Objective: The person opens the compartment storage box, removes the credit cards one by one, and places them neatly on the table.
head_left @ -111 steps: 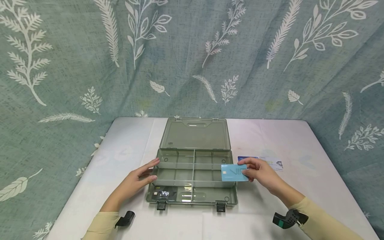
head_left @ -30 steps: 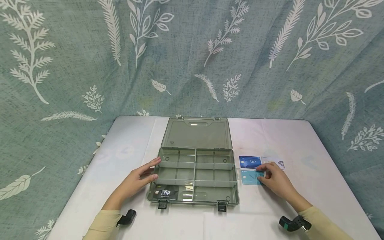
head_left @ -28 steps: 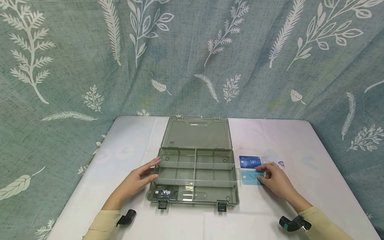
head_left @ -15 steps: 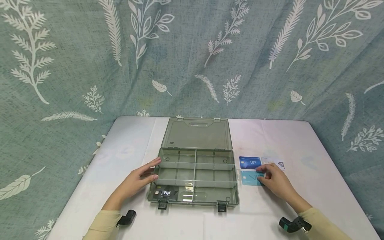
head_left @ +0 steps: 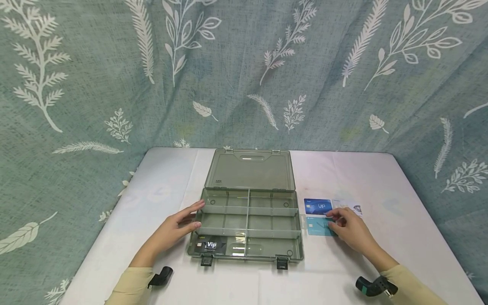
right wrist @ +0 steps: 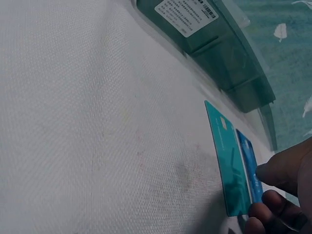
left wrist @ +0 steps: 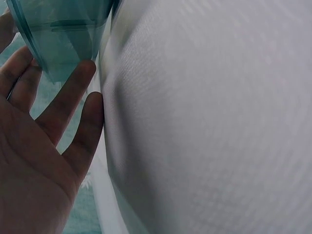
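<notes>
In the head view, my left hand rests with spread fingers against the left side of a translucent green compartment box; the left wrist view shows straight fingers beside its wall. My right hand hovers over the right end of a light blue card, which lies flat on the table. Its thumb and index finger are apart, and no grip on the card shows in the right wrist view. Just behind lies a dark blue VIP card. A whitish card lies beside that one, partly hidden by my fingers.
The box's lid is folded back on the white-covered table. A black Vip card lies in the front left compartment. Two dark latches stick out at the front. A patterned cloth hangs around the table's back and sides.
The light blue card was held over the box's right side several seconds ago and now lies on the table to its right. Lately my right fingers shifted slightly rightward; my left hand stays put.
</notes>
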The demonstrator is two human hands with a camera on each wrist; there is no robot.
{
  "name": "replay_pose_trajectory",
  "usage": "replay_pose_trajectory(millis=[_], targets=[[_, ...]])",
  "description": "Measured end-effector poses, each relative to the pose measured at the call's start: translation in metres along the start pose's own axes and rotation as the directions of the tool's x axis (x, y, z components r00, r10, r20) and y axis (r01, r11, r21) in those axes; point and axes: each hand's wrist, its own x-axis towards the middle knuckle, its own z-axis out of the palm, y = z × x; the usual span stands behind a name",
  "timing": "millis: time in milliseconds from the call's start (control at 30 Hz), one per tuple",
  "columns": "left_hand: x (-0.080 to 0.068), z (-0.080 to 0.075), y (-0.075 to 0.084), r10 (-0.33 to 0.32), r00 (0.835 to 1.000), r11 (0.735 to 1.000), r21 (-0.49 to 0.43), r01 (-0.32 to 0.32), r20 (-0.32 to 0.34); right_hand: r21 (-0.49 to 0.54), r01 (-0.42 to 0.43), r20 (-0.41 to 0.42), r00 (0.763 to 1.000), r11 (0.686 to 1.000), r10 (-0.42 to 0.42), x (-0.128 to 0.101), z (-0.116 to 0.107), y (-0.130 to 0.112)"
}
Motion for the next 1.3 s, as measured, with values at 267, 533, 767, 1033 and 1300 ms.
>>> replay_pose_trajectory(millis=[267, 533, 767, 1033, 1300], targets=[[-0.001, -0.001, 0.003, 0.015, 1.000, 1.000, -0.003, -0.015, 0.001, 0.068, -0.023, 0.023, 0.999, 0.997, 0.022, 0.000, -0.002, -0.009], [-0.001, -0.002, 0.003, 0.024, 1.000, 1.000, -0.011, -0.024, 0.000, 0.138, 0.012, 0.056, 0.998, 0.990, -0.020, -0.001, -0.004, -0.018], [-0.001, -0.001, 0.002, 0.026, 1.000, 1.000, -0.007, -0.026, -0.002, 0.178, 0.027, 0.078, 0.996, 0.984, -0.042, -0.002, -0.005, -0.034], [0.000, -0.001, 0.002, 0.015, 1.000, 1.000, -0.002, -0.015, -0.002, 0.197, 0.026, 0.117, 0.992, 0.980, -0.050, -0.003, -0.006, -0.053], [0.000, -0.001, 0.001, 0.025, 1.000, 1.000, -0.011, -0.025, -0.003, 0.230, 0.078, 0.135, 0.985, 0.970, -0.111, -0.002, -0.004, -0.065]])
